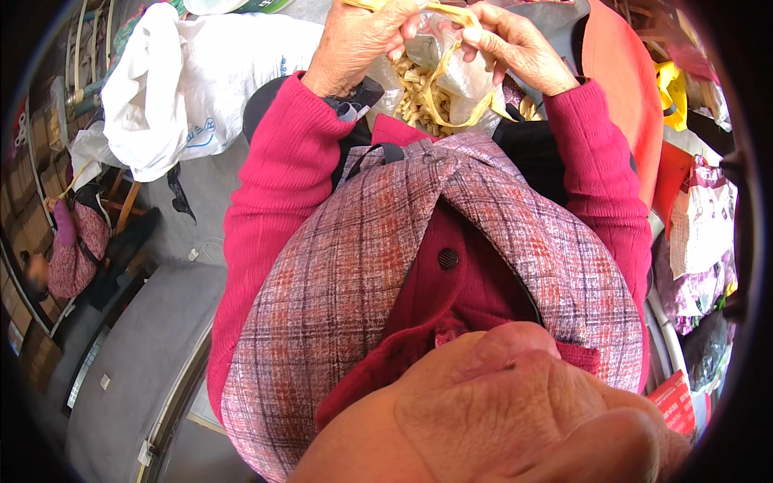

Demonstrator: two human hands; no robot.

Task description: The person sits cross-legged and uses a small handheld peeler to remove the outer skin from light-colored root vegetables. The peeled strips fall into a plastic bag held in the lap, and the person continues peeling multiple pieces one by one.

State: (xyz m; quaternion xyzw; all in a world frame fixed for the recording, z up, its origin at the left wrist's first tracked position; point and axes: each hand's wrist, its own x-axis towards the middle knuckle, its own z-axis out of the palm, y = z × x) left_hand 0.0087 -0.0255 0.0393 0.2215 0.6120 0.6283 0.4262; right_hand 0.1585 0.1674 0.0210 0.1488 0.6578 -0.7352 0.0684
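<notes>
At the top of the head view, my left hand (365, 42) pinches a yellow strip (450, 13) of what looks like fabric or a similar flexible material. The same strip runs across to my right hand (513, 45), whose thumb and fingers grip it. A loose length hangs from the right fingers and curls downward. Below and between the hands, a clear plastic bag (468, 78) lies around many short, pale-yellow folded pieces (416, 90). The upper ends of the strip are cut off by the picture's edge.
A large white sack (229, 66) bulges at the upper left. An orange-red surface (622, 90) curves along the right, with bags (703, 223) beyond it. Another person (78, 241) sits at the far left near stacked brown material (27, 211). A pale cable (208, 246) lies on the grey floor.
</notes>
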